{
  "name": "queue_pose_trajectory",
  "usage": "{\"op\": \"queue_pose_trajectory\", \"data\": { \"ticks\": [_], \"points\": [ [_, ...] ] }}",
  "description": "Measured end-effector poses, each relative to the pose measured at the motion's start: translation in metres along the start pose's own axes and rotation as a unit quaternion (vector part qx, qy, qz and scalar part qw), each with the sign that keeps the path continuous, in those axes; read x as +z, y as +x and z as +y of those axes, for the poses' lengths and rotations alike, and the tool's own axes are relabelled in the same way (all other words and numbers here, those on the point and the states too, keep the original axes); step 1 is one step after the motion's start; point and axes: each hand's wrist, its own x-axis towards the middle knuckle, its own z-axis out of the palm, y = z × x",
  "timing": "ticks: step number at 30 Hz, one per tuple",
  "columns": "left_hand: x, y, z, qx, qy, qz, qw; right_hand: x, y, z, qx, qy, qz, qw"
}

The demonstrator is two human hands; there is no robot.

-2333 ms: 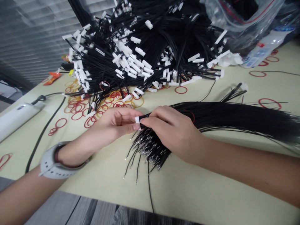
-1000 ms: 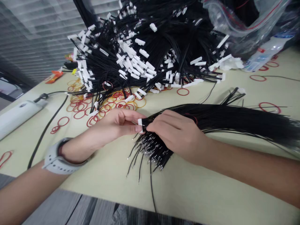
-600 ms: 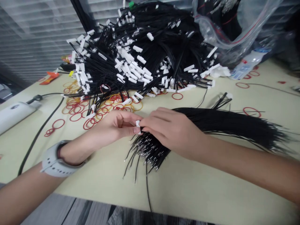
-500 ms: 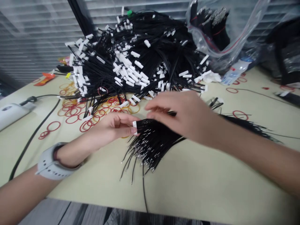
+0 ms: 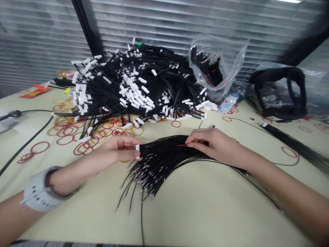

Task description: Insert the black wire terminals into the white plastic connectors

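Observation:
My left hand (image 5: 120,151) pinches a small white connector (image 5: 137,151) with black wires running out of it to the right. A grey watch sits on that wrist. My right hand (image 5: 213,145) rests on top of a loose bundle of black wires (image 5: 156,163) and pinches some strands where a red rubber band (image 5: 183,145) rings the bundle. The bundle's metal-tipped ends fan out towards me on the pale tabletop (image 5: 205,206).
A big heap of black wires with white connectors (image 5: 133,85) fills the back of the table. Red and yellow rubber bands (image 5: 77,133) lie scattered at left. A clear bag of wire bundles (image 5: 213,68) and a black bag (image 5: 280,89) stand at back right.
My right hand has let go of the connector end and slid right along the bundle. My left hand keeps the connector. The view has tilted up, showing more of the back.

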Motion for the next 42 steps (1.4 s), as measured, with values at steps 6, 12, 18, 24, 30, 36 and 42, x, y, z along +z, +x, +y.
{"op": "queue_pose_trajectory", "data": {
  "ticks": [6, 12, 18, 24, 30, 36, 42],
  "points": [
    [0.002, -0.001, 0.003, -0.025, 0.012, 0.022, 0.999, -0.042, 0.004, 0.028, 0.146, 0.062, 0.188, 0.969],
    [0.002, -0.002, 0.002, -0.037, 0.004, 0.030, 0.999, -0.073, 0.012, 0.046, 0.369, -0.350, 0.210, 0.835],
    [0.002, -0.004, 0.001, -0.028, -0.010, 0.010, 1.000, -0.021, 0.020, -0.017, 0.148, -0.252, 0.033, 0.956],
    [-0.002, -0.004, -0.003, 0.004, 0.029, -0.020, 0.999, 0.030, 0.032, -0.063, -0.100, -0.109, -0.148, 0.978],
    [-0.002, -0.002, -0.004, 0.027, 0.060, -0.036, 0.997, 0.025, 0.036, -0.055, -0.116, -0.080, -0.148, 0.979],
    [0.001, -0.001, -0.002, 0.019, 0.054, -0.012, 0.998, 0.029, 0.038, -0.047, -0.076, 0.025, -0.072, 0.994],
    [0.004, -0.003, -0.001, 0.044, 0.057, 0.012, 0.997, 0.031, 0.035, -0.055, 0.014, 0.113, -0.023, 0.993]
  ]
}}
